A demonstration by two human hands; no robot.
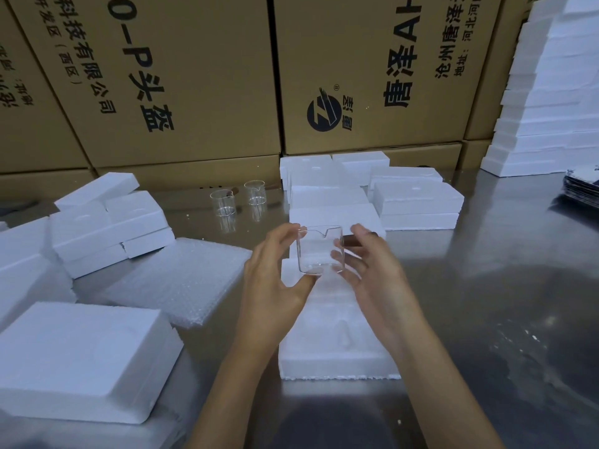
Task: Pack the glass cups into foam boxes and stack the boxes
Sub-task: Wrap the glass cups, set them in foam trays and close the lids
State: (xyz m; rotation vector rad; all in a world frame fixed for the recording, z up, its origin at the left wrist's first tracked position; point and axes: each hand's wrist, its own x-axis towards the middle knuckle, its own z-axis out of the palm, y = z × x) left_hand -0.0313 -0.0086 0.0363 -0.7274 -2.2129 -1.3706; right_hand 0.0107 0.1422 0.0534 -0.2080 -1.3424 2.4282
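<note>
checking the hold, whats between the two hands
The glass cup, upright, held between the left hand and right hand above the open foam box, in the head view.

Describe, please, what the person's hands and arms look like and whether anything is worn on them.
Both arms are bare as far as the picture shows: no sleeves, gloves or watch are visible. The left hand and the right hand show no rings that I can make out, and the fingers are slim with short nails.
</note>
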